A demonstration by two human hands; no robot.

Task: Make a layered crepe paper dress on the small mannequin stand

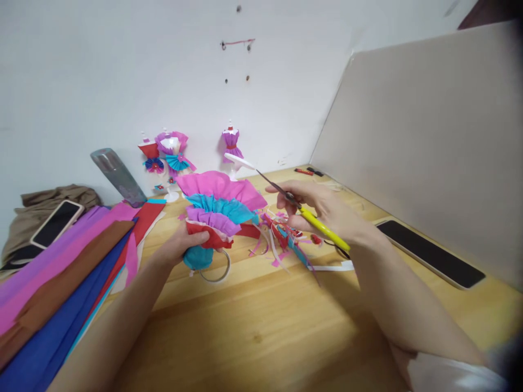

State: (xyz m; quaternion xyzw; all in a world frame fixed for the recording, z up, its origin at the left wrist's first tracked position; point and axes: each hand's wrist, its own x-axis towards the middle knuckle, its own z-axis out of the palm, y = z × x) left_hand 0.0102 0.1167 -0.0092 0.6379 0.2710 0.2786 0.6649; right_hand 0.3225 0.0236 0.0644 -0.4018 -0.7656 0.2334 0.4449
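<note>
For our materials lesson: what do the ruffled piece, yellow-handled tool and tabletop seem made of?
Ruffled piece: probably matte crepe paper, from its thin, crimped pleats.
Yellow-handled tool: handle likely plastic, smooth and glossy; slim, tapering dark front possibly metal.
Tabletop: satin wood or laminate, judging by its grain.

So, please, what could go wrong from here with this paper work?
Two risks, as I judge it. The right hand holds the scissors with the blades pointing towards the side of the ruffled paper piece; in this view they appear near its pink layer, so a careless move might nick it. The left hand grips that piece by its red layer, with the thumb on top, so a firm squeeze could crush the folds.
</note>
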